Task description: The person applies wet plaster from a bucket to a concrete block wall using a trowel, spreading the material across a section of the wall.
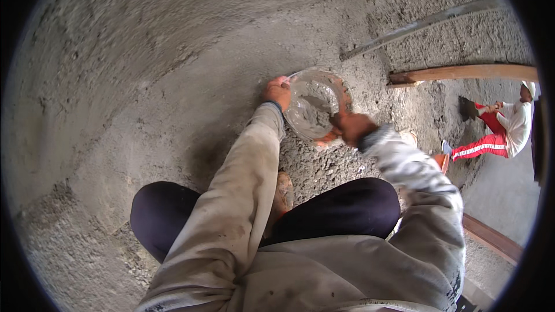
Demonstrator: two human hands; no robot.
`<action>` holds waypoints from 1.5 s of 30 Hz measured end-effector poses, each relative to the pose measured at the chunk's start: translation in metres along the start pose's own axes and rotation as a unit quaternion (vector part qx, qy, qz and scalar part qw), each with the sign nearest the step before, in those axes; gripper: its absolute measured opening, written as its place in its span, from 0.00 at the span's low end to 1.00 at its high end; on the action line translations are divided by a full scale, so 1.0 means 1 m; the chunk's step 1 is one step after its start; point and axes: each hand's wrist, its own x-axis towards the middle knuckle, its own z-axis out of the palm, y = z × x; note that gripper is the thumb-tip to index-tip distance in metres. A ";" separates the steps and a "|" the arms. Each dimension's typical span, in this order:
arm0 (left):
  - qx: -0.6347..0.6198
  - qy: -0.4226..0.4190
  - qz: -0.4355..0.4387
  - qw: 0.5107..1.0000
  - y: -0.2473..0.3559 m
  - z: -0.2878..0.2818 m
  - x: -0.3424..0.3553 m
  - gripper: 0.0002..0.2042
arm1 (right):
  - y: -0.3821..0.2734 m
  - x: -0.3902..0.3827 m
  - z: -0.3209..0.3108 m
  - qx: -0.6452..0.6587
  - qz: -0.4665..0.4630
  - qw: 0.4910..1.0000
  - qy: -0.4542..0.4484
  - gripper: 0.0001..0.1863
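Observation:
A round bucket [315,92] with grey, wet mix smeared inside and orange patches on its side stands in front of me on rough ground. My left hand [277,93] is closed on its rim at the upper left. At the bucket's lower right, my right hand [351,127] is closed and blurred by motion, partly over the wet mix [315,108]; what it grips is hidden. Both my knees are bent below, under dirty sleeves.
Rough grey cement surfaces [139,69] surround me. A grey bar [428,23] and wooden plank [462,73] lie at upper right. A co-worker [509,127] in white top and red trousers is at far right, near an orange container [440,162]. Another wooden board [494,237] lies lower right.

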 end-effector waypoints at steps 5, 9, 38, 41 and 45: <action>-0.043 -0.004 0.016 0.999 0.024 0.005 -0.040 0.13 | 0.039 0.021 -0.015 -0.126 0.074 0.989 0.020 0.16; -0.109 -0.025 0.024 0.993 0.014 0.006 -0.036 0.13 | 0.088 0.037 0.097 0.004 -0.011 1.000 0.003 0.18; -0.100 -0.091 0.003 0.991 0.026 0.002 -0.047 0.18 | 0.043 0.034 -0.017 -0.102 0.042 0.994 -0.021 0.18; -0.098 -0.068 0.009 0.993 0.029 -0.004 -0.054 0.18 | 0.050 0.055 -0.025 0.060 0.104 0.969 -0.215 0.16; -0.145 -0.081 0.007 0.986 0.017 -0.010 -0.055 0.18 | 0.081 0.071 -0.005 0.272 0.193 0.823 -0.459 0.11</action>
